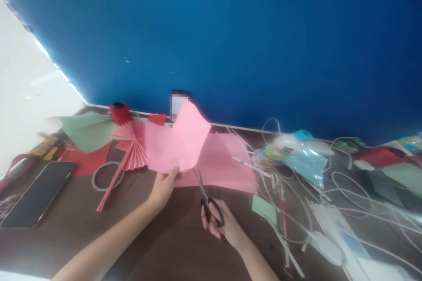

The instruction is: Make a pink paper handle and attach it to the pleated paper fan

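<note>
A curled pink sheet of paper (191, 136) rises in front of me, pinched at its lower edge by my left hand (165, 186). My right hand (220, 219) grips a pair of scissors (206, 197) by its dark handles. The blades point up and touch or nearly touch the lower edge of the raised sheet; I cannot tell whether they are in it. Behind lies another pink sheet (227, 162), flat on the dark brown table (158, 246). Left of the raised sheet rests a pleated pink paper fan (133, 147) with a long paper handle.
A phone (38, 193) and a white ring (107, 175) lie at left, near green paper (87, 129) and a red round object (120, 113). Tangled white cables (349, 184), a blue plastic packet (308, 162) and a pencil-like stick (284, 224) crowd the right. A blue wall (231, 44) stands behind.
</note>
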A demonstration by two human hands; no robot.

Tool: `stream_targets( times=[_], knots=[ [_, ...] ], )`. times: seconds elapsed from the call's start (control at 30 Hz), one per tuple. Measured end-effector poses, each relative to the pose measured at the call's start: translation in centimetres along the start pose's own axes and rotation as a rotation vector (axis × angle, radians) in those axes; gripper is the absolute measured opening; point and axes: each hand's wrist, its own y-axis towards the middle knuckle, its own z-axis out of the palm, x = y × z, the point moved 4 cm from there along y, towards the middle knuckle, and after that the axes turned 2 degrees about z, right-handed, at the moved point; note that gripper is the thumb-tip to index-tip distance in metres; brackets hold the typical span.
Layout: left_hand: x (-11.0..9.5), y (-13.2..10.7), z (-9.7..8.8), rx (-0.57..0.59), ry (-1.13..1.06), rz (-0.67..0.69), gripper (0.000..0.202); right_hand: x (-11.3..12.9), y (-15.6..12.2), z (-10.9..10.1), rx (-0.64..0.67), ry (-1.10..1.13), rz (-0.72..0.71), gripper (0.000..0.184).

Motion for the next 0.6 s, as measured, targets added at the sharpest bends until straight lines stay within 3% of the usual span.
stream_targets(
  times=[0.2, 0.37, 0.6],
  knots=[
    [0.7, -1.0, -0.5, 0.095, 0.328, 0.013, 0.041, 0.6, -0.4, 0.3, -0.030, -0.086, -0.019, 0.037],
    [0.2, -2.6, -1.2, 0.078, 0.698, -0.219, 0.044, 0.5, -0.1, 0.2, -0.009, -0.039, -0.059, 0.040],
    [0.3, -3.5, -1.2, 0.137, 0.762, -0.365, 0.047, 0.6, 0.0, 0.1, 0.016, -0.032, -0.085, 0.040]
  ],
)
